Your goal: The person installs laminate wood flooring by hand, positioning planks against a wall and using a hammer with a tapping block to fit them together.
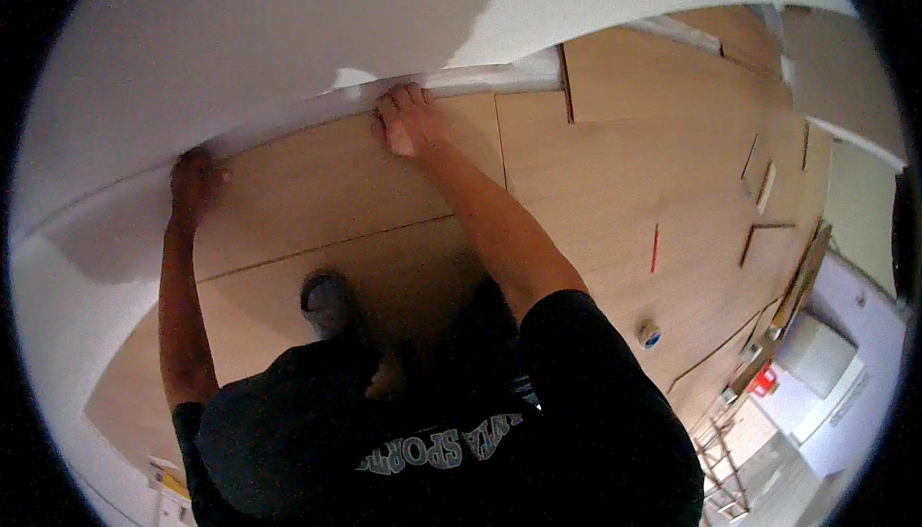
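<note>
A light wood-coloured floor plank (317, 181) lies along the foot of the white wall, below both of my hands. My right hand (411, 122) has its fingers bent over the plank's far edge, beside the narrow gap at the wall. At the plank's left end, in shadow, my left hand (197, 186) curls over the same far edge with its thumb on the board. The left fingertips are hard to make out. A dark seam separates this plank from the row of flooring (259, 316) nearer to me, and my shoe (327, 303) is on that row.
The white wall (288, 28) rises just beyond my hands. To the right, a loose plank (663, 76) lies on the laid floor. A red pencil (655, 249), a roll of tape (649, 335) and several offcuts are scattered there. A white box-shaped appliance (816, 354) stands far right.
</note>
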Available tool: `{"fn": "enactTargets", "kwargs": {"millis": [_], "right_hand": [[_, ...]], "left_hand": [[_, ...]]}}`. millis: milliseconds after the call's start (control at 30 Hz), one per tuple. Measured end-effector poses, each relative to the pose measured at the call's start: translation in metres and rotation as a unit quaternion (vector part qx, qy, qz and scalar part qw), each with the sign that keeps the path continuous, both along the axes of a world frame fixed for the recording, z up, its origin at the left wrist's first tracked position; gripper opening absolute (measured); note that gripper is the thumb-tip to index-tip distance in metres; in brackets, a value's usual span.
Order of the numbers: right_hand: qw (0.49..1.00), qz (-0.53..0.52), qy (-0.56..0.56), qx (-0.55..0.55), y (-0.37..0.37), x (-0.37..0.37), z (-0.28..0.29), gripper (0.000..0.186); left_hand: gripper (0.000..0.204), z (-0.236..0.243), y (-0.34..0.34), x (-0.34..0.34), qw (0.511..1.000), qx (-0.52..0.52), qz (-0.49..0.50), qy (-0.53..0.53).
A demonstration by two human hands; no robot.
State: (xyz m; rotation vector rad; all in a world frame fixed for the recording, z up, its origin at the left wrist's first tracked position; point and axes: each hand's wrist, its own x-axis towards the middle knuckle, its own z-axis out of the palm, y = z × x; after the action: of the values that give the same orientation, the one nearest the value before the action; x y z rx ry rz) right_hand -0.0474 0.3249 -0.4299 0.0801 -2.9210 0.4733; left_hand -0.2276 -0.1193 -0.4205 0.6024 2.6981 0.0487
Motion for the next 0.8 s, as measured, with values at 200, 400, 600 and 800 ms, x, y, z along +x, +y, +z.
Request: {"fn": "enactTargets", "kwargs": {"millis": [200,400,600,800], "right_hand": [[1.0,0.013,-0.019,-0.007,0.005,0.009,-0.009,0.032],[0.998,-0.015,-0.013,-0.054,0.029,0.021,-0.01,0.026],[0.996,-0.045,0.033,-0.066,0.102,0.051,-0.011,0.023],[0.993,-0.077,0.089,-0.012,0.185,0.133,-0.02,0.036]], "left_hand": [[0.038,0.003,0.014,0.019,0.989,0.142,-0.028,-0.033],[0.062,-0.041,-0.033,0.001,0.996,-0.025,-0.071,-0.053],[0.047,-0.033,-0.063,0.003,0.972,-0.233,-0.03,-0.021],[0.064,-0.01,-0.005,0.015,0.993,-0.105,-0.01,0.05]]}}
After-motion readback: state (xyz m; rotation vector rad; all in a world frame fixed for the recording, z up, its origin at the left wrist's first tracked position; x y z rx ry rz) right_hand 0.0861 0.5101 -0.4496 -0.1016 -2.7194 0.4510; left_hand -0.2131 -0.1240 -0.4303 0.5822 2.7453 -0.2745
